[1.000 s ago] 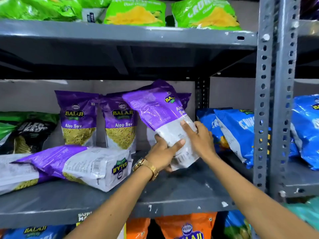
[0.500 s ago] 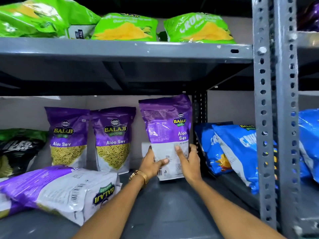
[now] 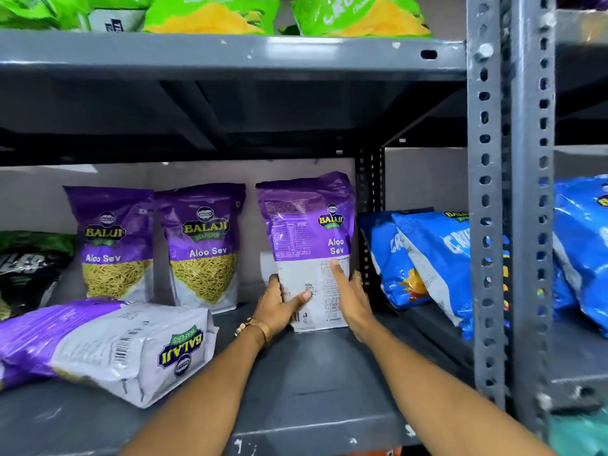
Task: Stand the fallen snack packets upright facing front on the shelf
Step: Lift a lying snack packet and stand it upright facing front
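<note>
Held packet: a purple and white Aloo Sev packet [image 3: 306,248] stands upright on the grey shelf [image 3: 312,386], at the right end of the back row, just beside the rear upright of the rack [image 3: 370,225].
Facing: its printed back panel, with nutrition table and barcode, is turned outward; by the task this packet probably needs rotating to show its front.
Left hand: the left hand [image 3: 279,307] has its grip clamped on the packet's lower left edge, thumb across the white panel.
Right hand: the right hand [image 3: 348,297] lies flat against the lower right side, fingers extended, pressing and not wrapped round.
Step in hand: seating the packet. Done well, the base gusset is spread flat, both hands steady the lower half, and the packet is aligned with its neighbours.
Standing neighbours: two Aloo Sev packets [image 3: 204,245] stand to its left, fronts outward.
Fallen packet: another purple packet [image 3: 108,347] lies on its side near the shelf's front left, logo inverted, not yet stood up.
</note>
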A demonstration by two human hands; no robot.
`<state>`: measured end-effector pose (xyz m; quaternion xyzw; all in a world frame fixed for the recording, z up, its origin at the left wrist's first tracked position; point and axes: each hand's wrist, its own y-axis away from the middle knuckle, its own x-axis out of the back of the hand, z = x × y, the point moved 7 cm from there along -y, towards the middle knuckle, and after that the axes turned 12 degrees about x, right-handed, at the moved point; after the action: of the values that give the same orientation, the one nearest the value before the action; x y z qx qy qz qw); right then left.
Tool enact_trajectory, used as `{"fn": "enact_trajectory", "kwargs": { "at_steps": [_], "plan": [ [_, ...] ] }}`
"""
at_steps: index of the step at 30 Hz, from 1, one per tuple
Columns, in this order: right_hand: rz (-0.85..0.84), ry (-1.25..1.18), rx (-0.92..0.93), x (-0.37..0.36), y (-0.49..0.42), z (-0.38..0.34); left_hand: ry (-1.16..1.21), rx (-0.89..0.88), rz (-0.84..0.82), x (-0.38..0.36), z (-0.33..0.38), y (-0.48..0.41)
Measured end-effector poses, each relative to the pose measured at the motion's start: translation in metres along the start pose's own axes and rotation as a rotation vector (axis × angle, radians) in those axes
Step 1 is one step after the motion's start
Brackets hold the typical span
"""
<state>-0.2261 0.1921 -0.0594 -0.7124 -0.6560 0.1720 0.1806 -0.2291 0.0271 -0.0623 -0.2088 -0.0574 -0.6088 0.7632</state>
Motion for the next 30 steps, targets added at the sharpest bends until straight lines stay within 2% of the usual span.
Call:
{"fn": "enact_trajectory", "kwargs": {
  "at_steps": [3, 6, 8, 12, 16, 21, 23, 26, 28, 30],
  "plan": [
    [0.040, 0.016, -0.038, 0.006, -0.005, 0.005, -0.018, 0.033, 0.074, 0.006, -0.003, 0.002],
    [0.073, 0.061, -0.042, 0.011, -0.004, 0.004, -0.064, -0.013, 0.293, 0.022, -0.001, 0.005],
    [0.118, 0.091, -0.035, 0.017, 0.005, -0.009, -0.074, -0.030, 0.346, 0.027, 0.004, 0.011],
    [0.263, 0.149, -0.038, 0.032, 0.009, -0.006, -0.145, -0.045, 0.314, 0.019, 0.010, 0.017],
    [0.332, 0.192, 0.002, 0.034, 0.007, -0.001, -0.089, 0.000, 0.313, 0.015, 0.008, 0.018],
    [0.426, 0.277, 0.181, 0.041, 0.010, -0.020, 0.159, 0.043, 0.114, 0.007, 0.004, 0.017],
    [0.401, 0.270, 0.210, 0.039, 0.011, -0.023, 0.125, 0.057, 0.019, 0.001, 0.003, 0.016],
    [0.375, 0.283, 0.244, 0.034, 0.012, -0.024, 0.061, 0.060, -0.012, -0.002, 0.001, 0.013],
    [0.437, 0.227, 0.198, 0.037, 0.010, -0.018, 0.103, 0.038, -0.043, -0.002, 0.002, 0.011],
    [0.458, 0.110, 0.049, 0.039, 0.011, -0.004, 0.142, 0.012, -0.075, 0.001, 0.003, 0.009]
  ]
}}
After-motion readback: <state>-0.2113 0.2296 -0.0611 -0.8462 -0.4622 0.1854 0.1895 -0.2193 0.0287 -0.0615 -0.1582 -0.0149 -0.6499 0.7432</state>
